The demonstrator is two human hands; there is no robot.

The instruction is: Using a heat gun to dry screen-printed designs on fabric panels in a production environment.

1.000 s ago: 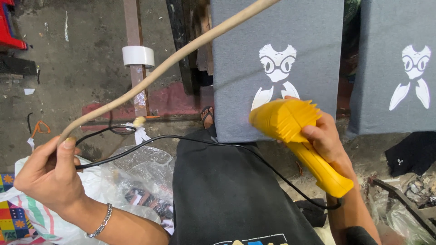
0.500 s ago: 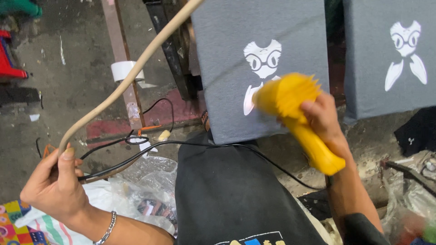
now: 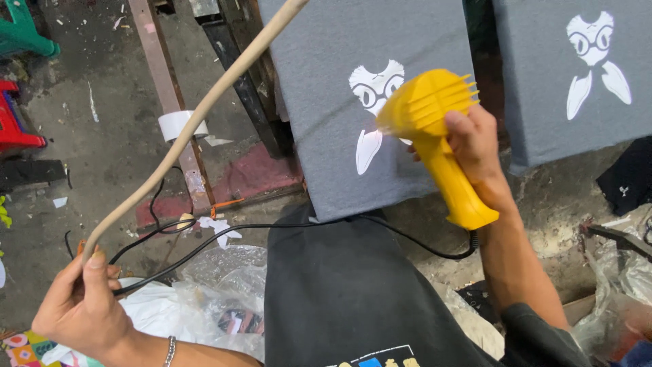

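Note:
My right hand (image 3: 475,146) grips a yellow heat gun (image 3: 435,129) by its handle, its head held just over the white cartoon print (image 3: 372,102) on a grey shirt (image 3: 339,54) stretched flat on a board. My left hand (image 3: 78,309) is closed around the lower end of a long tan stick (image 3: 204,105) that slants up to the right across the grey shirt's top edge; the same hand also pinches the gun's black cord (image 3: 272,228). The cord runs from the handle's base across my dark shirt.
A second grey shirt (image 3: 536,81) with the same white print lies to the right. A roll of white tape (image 3: 178,124) sits on a rusty metal bar (image 3: 170,102) on the dirty floor. Crumpled plastic bags (image 3: 217,299) lie below; red and green stools stand at left.
My right hand has lifted the heat gun and swung it up over the printed figure. My left hand with the stick has dropped lower in view.

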